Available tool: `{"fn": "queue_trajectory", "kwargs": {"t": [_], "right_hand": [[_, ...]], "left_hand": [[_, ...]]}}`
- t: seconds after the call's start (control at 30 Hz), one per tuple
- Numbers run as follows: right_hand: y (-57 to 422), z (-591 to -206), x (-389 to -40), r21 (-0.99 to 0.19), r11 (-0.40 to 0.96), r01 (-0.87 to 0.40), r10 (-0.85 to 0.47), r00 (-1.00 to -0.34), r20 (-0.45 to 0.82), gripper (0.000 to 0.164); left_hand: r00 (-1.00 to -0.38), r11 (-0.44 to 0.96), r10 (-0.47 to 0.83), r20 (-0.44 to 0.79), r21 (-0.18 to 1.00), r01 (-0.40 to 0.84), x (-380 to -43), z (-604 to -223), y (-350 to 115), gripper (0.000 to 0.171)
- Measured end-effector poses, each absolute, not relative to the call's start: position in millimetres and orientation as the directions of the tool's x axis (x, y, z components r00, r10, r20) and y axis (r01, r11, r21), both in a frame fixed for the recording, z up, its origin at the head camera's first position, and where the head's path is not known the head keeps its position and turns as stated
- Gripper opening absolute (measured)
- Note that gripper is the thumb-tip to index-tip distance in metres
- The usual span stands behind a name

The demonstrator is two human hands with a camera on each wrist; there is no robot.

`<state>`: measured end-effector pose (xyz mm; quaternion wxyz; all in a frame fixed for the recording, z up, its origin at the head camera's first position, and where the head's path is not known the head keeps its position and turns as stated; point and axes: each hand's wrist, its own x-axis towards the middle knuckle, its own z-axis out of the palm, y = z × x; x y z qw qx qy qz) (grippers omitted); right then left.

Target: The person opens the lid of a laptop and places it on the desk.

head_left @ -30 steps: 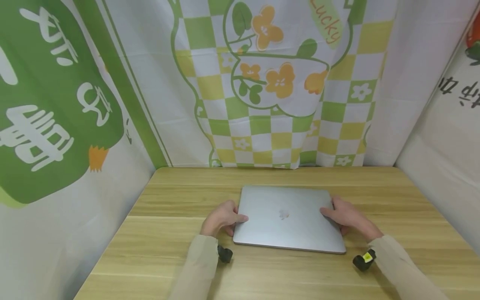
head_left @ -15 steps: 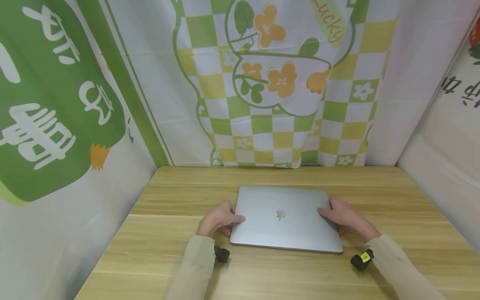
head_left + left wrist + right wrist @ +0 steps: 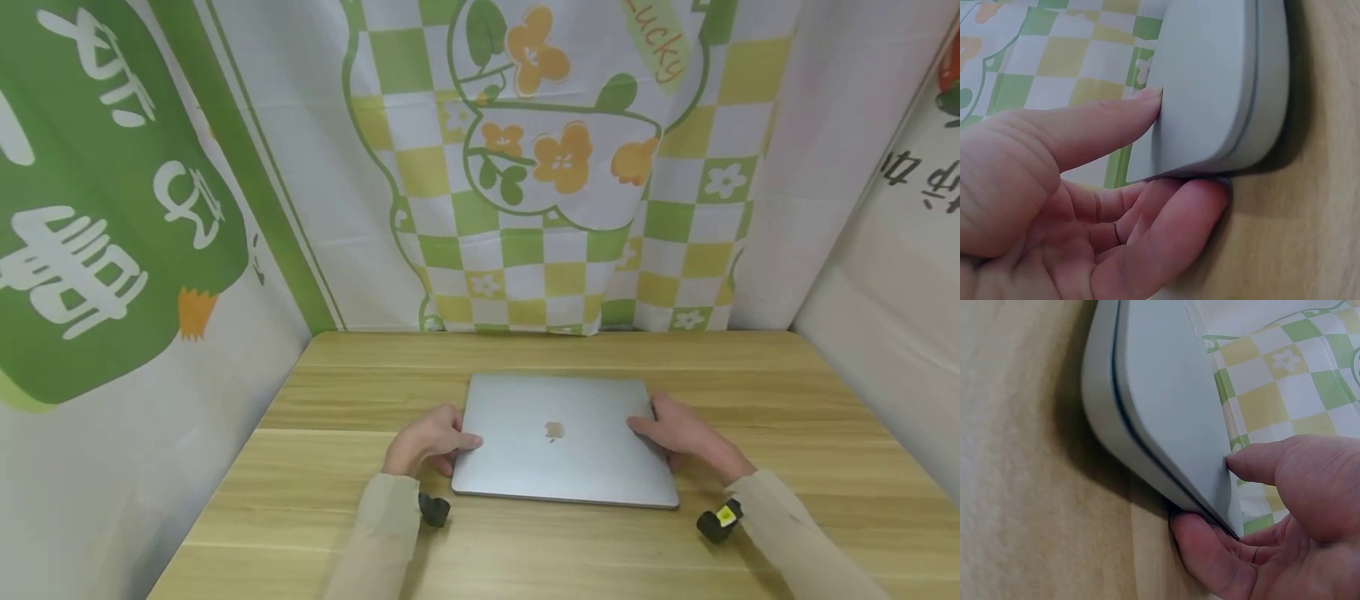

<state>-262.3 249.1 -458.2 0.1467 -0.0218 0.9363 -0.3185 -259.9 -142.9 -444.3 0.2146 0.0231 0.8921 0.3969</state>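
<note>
A closed silver laptop (image 3: 562, 462) with a fruit-shaped logo lies flat at the middle of the table in the head view. My left hand (image 3: 431, 437) grips its left edge, thumb on the lid and curled fingers at the underside. At the opposite edge my right hand (image 3: 686, 429) holds it the same way. In the left wrist view the left fingertips (image 3: 1200, 194) press at the laptop's lower edge (image 3: 1210, 94). The right wrist view has the right thumb (image 3: 1254, 462) on the lid (image 3: 1172, 394). The undersides of the fingers are partly hidden.
The wooden table (image 3: 322, 517) reaches back to a patterned cloth (image 3: 547, 250). Cloth-covered walls stand at the left (image 3: 247, 367) and right (image 3: 892, 333). A small black camera sits on each wrist, left (image 3: 433, 508) and right (image 3: 718, 521).
The laptop has shifted a little to the left across the table, and both hands have moved along with it, keeping their grip on its side edges.
</note>
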Motion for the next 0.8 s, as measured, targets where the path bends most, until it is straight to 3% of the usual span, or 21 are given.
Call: {"fn": "queue_trajectory", "kwargs": {"t": [0.8], "right_hand": [[250.6,-459.1,-257.2,-0.632,0.775,0.016,-0.174,-0.956,-0.237,0.048]], "left_hand": [[-0.896,0.736,0.222,-0.385,0.669,-0.105,-251.0,-438.3,-147.2,0.027]]}}
